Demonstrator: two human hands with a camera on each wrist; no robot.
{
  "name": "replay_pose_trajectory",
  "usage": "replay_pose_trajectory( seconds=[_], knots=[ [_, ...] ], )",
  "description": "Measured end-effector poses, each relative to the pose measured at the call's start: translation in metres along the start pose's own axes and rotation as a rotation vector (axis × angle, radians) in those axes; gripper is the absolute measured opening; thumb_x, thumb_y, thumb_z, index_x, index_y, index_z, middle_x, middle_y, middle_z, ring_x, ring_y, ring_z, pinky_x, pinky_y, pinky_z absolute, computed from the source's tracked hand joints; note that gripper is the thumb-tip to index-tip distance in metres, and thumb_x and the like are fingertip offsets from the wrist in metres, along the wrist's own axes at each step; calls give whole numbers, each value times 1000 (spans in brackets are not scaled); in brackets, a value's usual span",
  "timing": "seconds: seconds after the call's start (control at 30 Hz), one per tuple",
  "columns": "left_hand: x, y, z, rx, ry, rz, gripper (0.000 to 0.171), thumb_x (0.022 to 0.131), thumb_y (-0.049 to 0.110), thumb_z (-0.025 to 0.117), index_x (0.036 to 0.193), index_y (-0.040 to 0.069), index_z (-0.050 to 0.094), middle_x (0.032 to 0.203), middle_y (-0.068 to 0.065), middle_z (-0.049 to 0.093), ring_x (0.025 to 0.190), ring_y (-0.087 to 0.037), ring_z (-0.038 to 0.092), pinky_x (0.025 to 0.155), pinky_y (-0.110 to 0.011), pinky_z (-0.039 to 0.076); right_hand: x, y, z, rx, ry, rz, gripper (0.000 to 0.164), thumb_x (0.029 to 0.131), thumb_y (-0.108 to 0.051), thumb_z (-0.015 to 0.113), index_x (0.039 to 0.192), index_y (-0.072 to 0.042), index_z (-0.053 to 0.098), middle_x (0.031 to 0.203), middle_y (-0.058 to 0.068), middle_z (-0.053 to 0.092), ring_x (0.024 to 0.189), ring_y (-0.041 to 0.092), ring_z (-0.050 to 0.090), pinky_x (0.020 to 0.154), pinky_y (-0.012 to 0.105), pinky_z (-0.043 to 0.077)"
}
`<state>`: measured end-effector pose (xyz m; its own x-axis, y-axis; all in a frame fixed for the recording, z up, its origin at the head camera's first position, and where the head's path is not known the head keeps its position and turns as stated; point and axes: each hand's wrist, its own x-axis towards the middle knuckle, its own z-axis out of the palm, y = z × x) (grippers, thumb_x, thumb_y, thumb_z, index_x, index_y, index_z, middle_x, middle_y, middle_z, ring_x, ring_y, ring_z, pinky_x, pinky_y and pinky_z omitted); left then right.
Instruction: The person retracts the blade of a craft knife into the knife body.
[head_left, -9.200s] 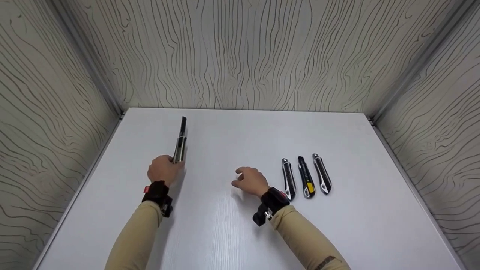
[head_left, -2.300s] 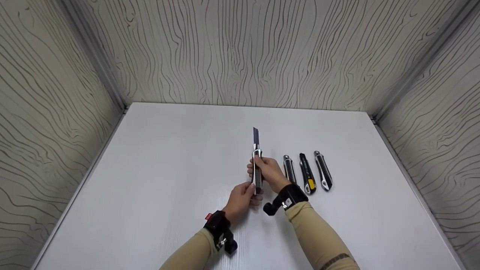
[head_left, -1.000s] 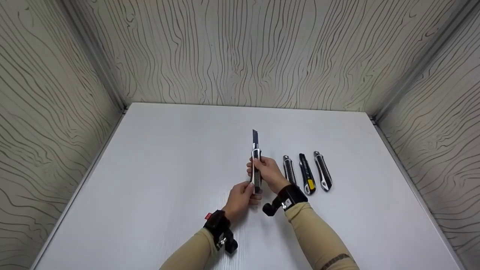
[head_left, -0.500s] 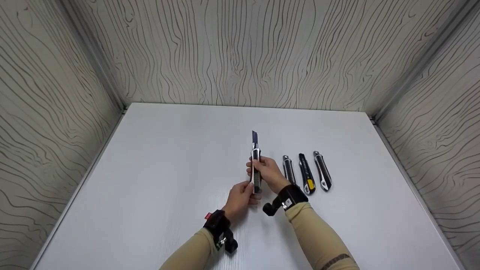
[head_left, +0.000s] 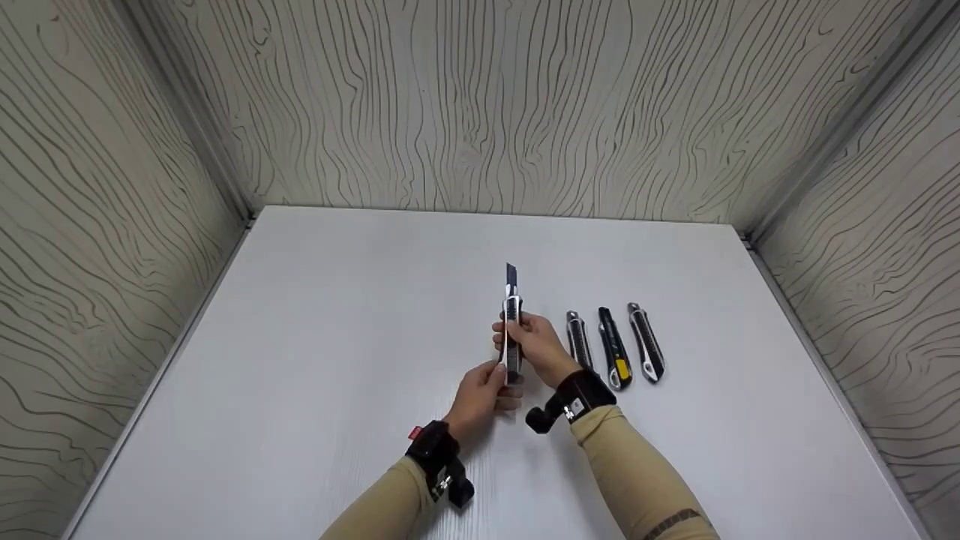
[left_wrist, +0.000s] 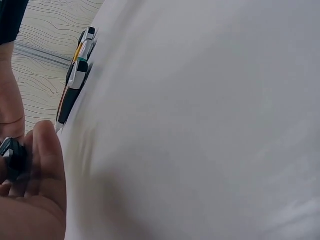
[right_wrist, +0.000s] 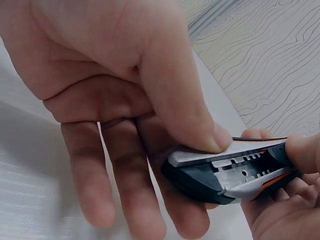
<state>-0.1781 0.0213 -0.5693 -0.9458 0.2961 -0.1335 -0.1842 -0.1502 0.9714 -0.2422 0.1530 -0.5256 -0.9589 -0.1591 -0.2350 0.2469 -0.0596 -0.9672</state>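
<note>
Both hands hold one silver-and-black snap-off utility knife [head_left: 513,356] near the middle of the table. Its dark blade [head_left: 511,276] sticks out of the far end, pointing away from me. The left hand [head_left: 477,394] pinches the butt end between thumb and fingers; in the right wrist view this left hand [right_wrist: 135,100] has its thumb along the metal body. Higher up the handle, the right hand [head_left: 543,345] grips with its thumb on the slider side. Toothed slots show in the knife's metal channel [right_wrist: 245,172] in the right wrist view.
Right of the hands lie three more utility knives in a row: a silver-and-black one [head_left: 577,337] partly behind the right wrist, a black-and-yellow one [head_left: 613,349], and another silver-and-black one [head_left: 646,341]. Wood-grain panels [head_left: 480,105] enclose the white table [head_left: 337,300] on three sides.
The left hand brought the knife from the left to the middle, where the right hand took hold too. Over the last seconds the protruding blade has become shorter.
</note>
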Motion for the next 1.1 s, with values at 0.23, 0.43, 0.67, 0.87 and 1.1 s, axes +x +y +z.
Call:
replay_pose_trajectory(
  seconds=[0.23, 0.43, 0.67, 0.87, 1.1],
  knots=[
    [-2, -3, -1, -105, -42, -31, 37, 106, 18, 37, 119, -13, 52, 100, -18, 68, 74, -13, 65, 66, -28, 58, 1, 2, -2, -25, 24, -21, 37, 103, -8, 43, 134, 12, 44, 122, 25, 62, 94, 15, 66, 92, 30, 55],
    [-2, -3, -2, -110, -30, 25, 36, 106, 15, 37, 120, -16, 49, 102, -19, 69, 82, -13, 66, 74, -29, 60, 2, 2, 2, -20, 34, -8, 39, 103, -14, 45, 134, 11, 46, 120, 22, 65, 94, 15, 67, 92, 30, 54],
    [1, -2, -2, -110, -14, 17, 34, 106, 14, 37, 121, -14, 50, 97, -15, 69, 78, -13, 66, 74, -28, 60, 1, 4, 5, 42, 69, 26, 36, 103, -22, 48, 123, 7, 56, 105, 14, 70, 86, 15, 68, 83, 28, 58],
    [2, -2, -2, -89, -15, 13, 34, 106, 14, 37, 122, -13, 51, 103, -21, 69, 82, -15, 68, 77, -30, 60, 2, 6, 7, 58, 77, 19, 38, 102, -23, 50, 123, 10, 55, 100, 11, 70, 84, 14, 68, 80, 28, 59],
    [1, -1, -3, -42, -18, 13, 33, 106, 14, 37, 116, -14, 52, 105, -27, 68, 81, -14, 68, 76, -30, 61, 1, 7, 9, 30, 110, 18, 32, 103, -19, 49, 120, 8, 57, 98, 11, 69, 80, 14, 69, 78, 27, 59]
  ],
)
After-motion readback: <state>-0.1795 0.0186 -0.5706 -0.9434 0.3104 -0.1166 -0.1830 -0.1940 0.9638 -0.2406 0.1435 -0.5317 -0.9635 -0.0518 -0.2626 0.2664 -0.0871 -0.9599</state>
